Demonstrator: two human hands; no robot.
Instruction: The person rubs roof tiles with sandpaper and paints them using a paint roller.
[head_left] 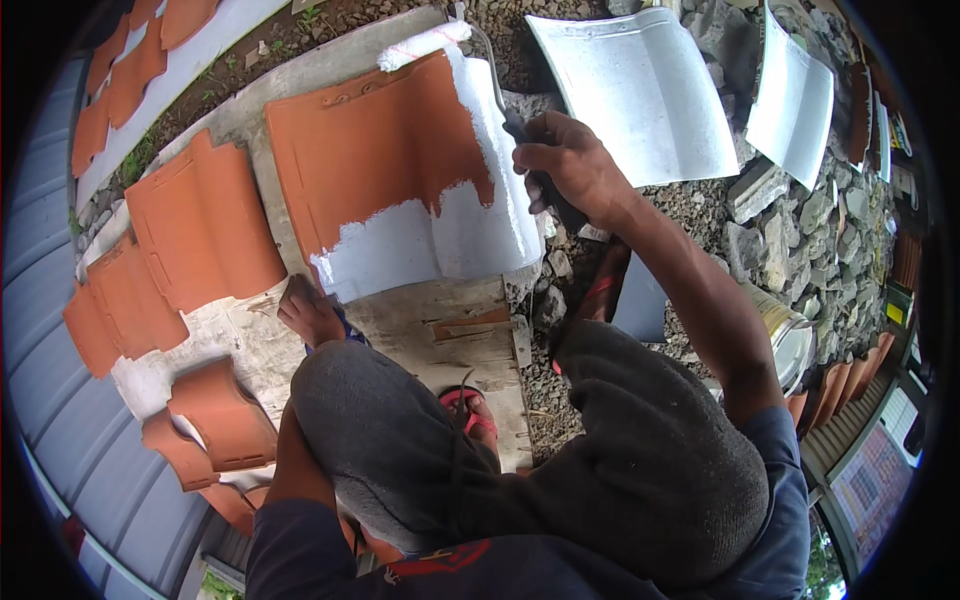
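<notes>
My right hand (575, 165) is closed around the dark handle of a paint roller (425, 46). Its white sleeve lies at the far edge of a curved orange roof tile (370, 140). White paint covers this tile's right side and near edge with a ragged border; the rest is bare orange. At the tile's near left corner is my left hand (311, 312), its fingers bent against the edge. Part of that grip is hidden.
Several unpainted tiles (205, 220) lie to the left. White-coated tiles (635, 90) rest on rubble (800, 235) at the right. A paint bucket (785, 340) stands beyond my right knee. Under the tile runs a pale concrete slab (425, 340); my sandalled foot (475, 415) is on it.
</notes>
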